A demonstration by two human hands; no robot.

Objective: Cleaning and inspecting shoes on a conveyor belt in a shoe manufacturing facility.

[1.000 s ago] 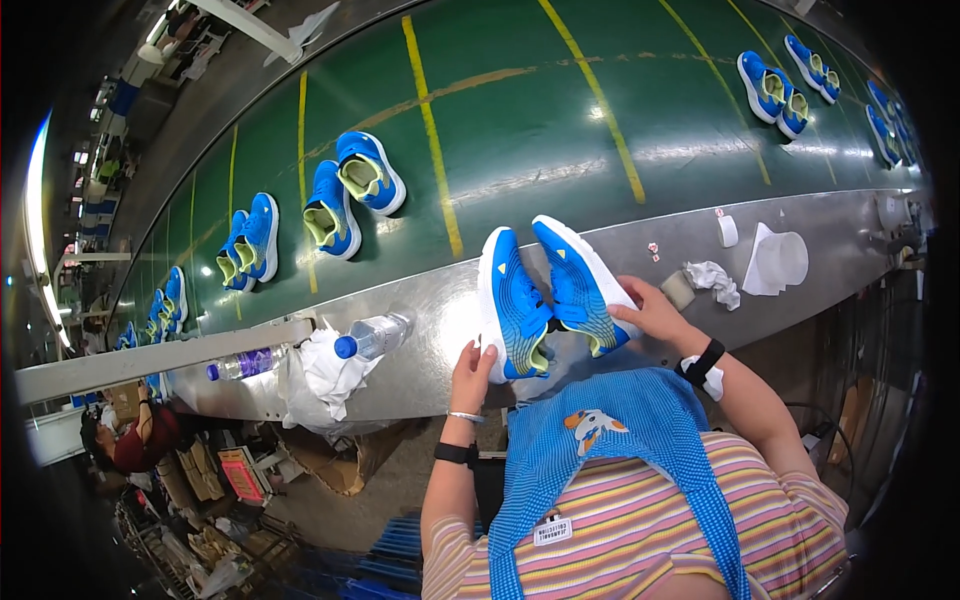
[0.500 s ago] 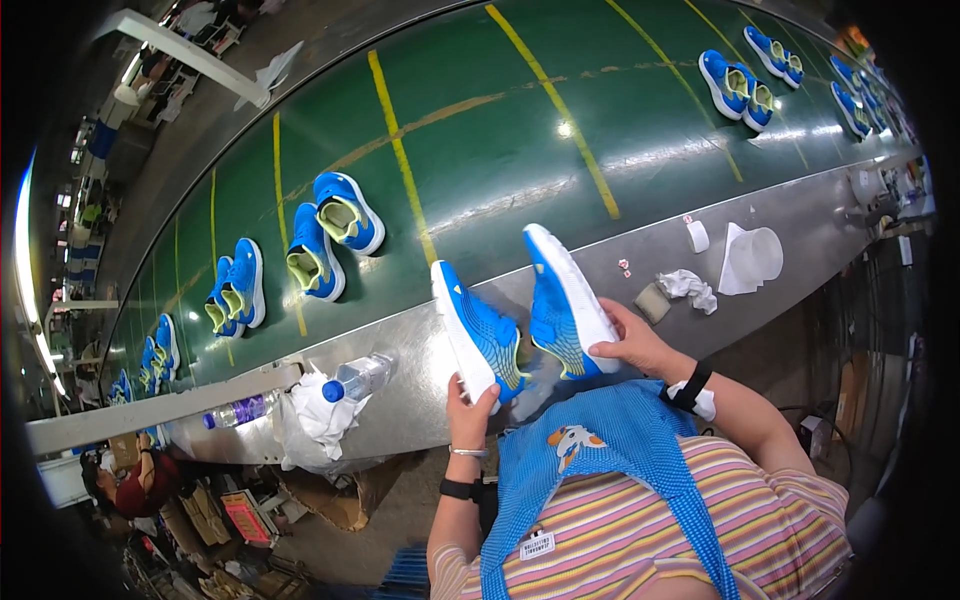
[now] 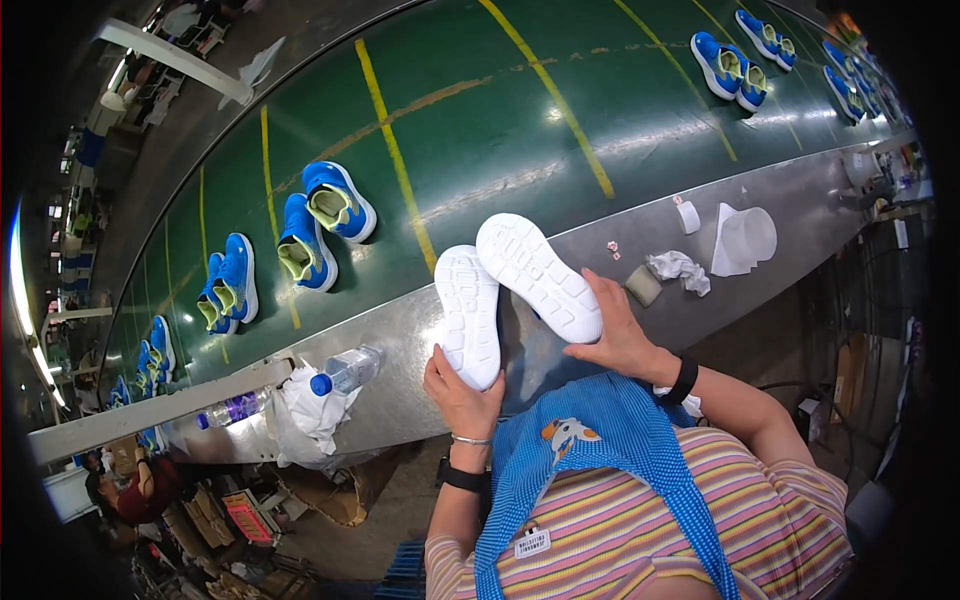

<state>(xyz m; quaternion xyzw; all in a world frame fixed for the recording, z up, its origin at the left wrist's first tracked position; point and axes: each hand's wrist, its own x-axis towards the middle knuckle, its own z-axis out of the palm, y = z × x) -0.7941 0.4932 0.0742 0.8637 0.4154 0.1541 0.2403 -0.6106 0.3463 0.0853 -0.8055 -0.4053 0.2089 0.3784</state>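
Observation:
My left hand (image 3: pixel 465 402) is closed round the heel of one sneaker (image 3: pixel 468 315), and its white sole faces up at me. A second sneaker (image 3: pixel 540 278) is gripped at the heel by my right hand (image 3: pixel 622 335), also sole up. The toes point away from me, and the right shoe's toe overlaps the left one's edge. Both shoes are above the metal ledge (image 3: pixel 415 345); their blue uppers are almost wholly hidden beneath the soles.
Pairs of blue sneakers (image 3: pixel 338 202) stand on the green belt (image 3: pixel 460 150) with yellow lines. On the ledge's right lie a sponge block (image 3: pixel 643 286), crumpled tissue (image 3: pixel 680 272) and white sheets (image 3: pixel 745 240). Plastic bottles (image 3: pixel 352 370) and a white bag (image 3: pixel 312 408) are at left. A person (image 3: pixel 145 485) is lower left.
Both hands have turned the sneakers over, from their sides showing to soles up. The two toes have come together. The pairs on the belt appear slightly shifted left.

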